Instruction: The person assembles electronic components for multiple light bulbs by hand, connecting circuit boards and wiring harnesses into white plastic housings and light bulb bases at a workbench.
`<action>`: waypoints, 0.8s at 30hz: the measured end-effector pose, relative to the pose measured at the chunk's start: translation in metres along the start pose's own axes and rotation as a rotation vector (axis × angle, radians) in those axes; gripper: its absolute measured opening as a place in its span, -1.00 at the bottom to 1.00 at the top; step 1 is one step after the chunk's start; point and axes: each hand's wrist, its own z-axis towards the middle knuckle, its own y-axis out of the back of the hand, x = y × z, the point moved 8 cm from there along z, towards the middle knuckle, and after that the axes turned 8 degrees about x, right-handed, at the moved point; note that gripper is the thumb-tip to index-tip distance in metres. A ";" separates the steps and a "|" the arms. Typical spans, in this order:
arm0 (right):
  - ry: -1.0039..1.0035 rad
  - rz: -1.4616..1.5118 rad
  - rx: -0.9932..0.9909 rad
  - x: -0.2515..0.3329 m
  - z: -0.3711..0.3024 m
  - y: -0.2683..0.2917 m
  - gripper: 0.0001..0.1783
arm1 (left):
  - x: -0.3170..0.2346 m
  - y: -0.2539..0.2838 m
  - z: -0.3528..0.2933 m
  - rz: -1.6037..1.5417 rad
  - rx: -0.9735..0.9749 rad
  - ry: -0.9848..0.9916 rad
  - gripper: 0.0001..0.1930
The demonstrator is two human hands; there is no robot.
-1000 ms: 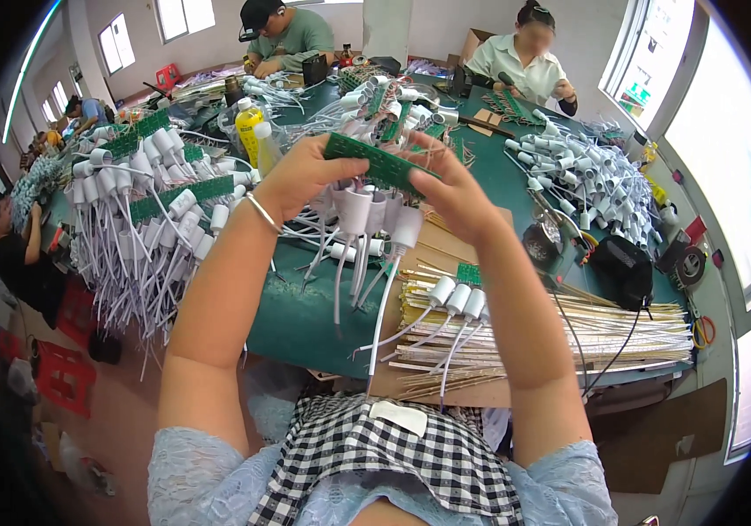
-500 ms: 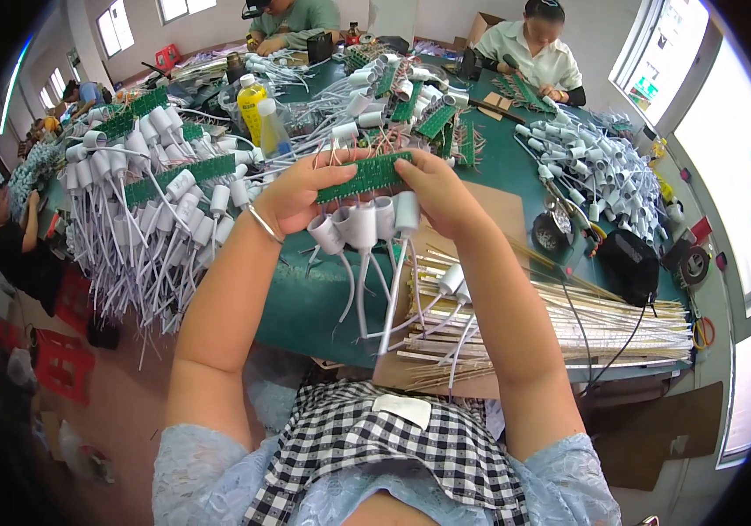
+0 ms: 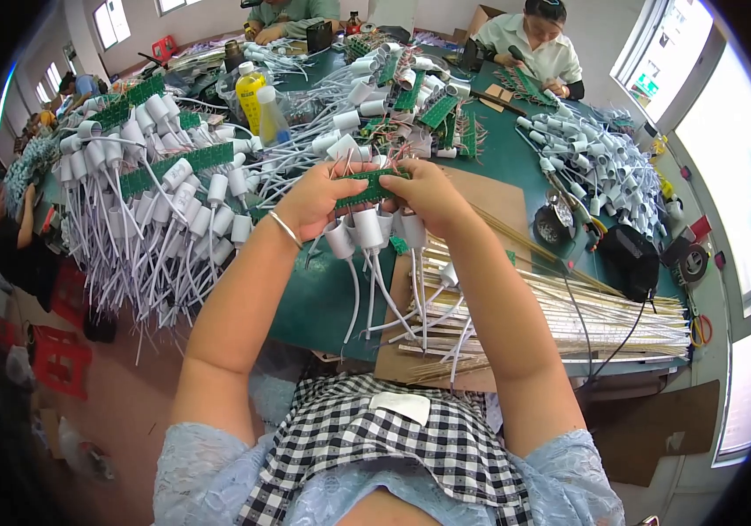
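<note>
My left hand (image 3: pixel 316 202) and my right hand (image 3: pixel 432 195) are closed on opposite ends of a green circuit board (image 3: pixel 361 188), thumbs on its near face. Thin reddish wires rise behind the board, partly covered by my fingers. Just under it hang several white cylindrical sockets (image 3: pixel 366 228) with white cords trailing down toward the table edge. How the sockets join the board is hidden by my hands. A small green piece (image 3: pixel 399 245) shows below my right hand, beside the sockets.
Left lies a large heap of white corded sockets (image 3: pixel 187 206) with green boards. Thin pale strips (image 3: pixel 559 320) lie on cardboard at right. A yellow bottle (image 3: pixel 250 96) stands beyond my hands. Another heap (image 3: pixel 599 167) is far right, and a person (image 3: pixel 529 53) works across the table.
My hands have drawn closer together, and less of the board shows between them. The hanging sockets have shifted slightly right. The small green piece below my right hand has come into view.
</note>
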 end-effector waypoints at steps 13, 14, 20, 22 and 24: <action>0.183 -0.860 -0.357 -0.010 0.029 -0.003 -0.73 | 0.035 0.033 0.006 0.084 -0.328 -0.122 -0.69; 0.092 -0.631 -0.200 -0.025 0.037 0.001 -0.73 | 0.035 0.034 0.005 0.051 -0.303 -0.118 -0.65; 0.079 0.304 -0.062 -0.012 -0.010 0.030 -0.82 | 0.002 0.023 -0.026 -0.039 0.003 -0.070 -0.68; 0.048 0.323 -0.006 -0.001 -0.022 0.013 -0.83 | 0.007 0.022 -0.023 0.197 -0.032 0.020 -0.69; 0.072 0.365 0.111 -0.005 -0.013 -0.001 -0.83 | 0.021 0.029 -0.014 0.386 -0.082 0.140 -0.71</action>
